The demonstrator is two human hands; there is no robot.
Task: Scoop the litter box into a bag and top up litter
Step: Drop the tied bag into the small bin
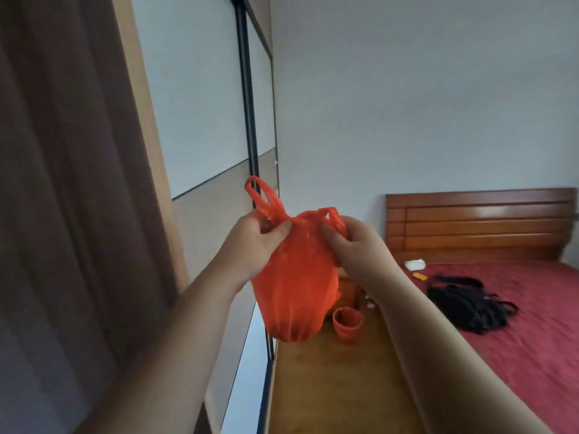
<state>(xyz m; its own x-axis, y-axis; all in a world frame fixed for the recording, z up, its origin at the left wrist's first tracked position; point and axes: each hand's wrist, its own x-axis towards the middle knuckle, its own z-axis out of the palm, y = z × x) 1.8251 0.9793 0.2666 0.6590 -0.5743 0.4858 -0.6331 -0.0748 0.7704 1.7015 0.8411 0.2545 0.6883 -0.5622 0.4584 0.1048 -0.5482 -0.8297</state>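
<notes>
Bag-tying step: our left hand (253,242) and right hand (354,249) each pinch a handle of the loaded orange bag (293,292); next, cross and knot.

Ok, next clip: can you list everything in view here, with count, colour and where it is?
plastic bag: one, orange, held up mid-frame, bulging at the bottom
small round container: one, orange, on the floor behind the bag
floor: one, brown wood, lower middle
bed cover: one, dark red, right
headboard: one, reddish-brown wood, right
black bag: one, black, lying on the bed cover
white item: one, white, on the bed cover near the headboard
flat item: one, yellow-orange, beside the white item
curtain: one, brown, far left
sliding doors: two, pale grey and beige, dark frame
left hand: one, pinches the plastic bag's neck
right hand: one, grips the plastic bag's top
</notes>
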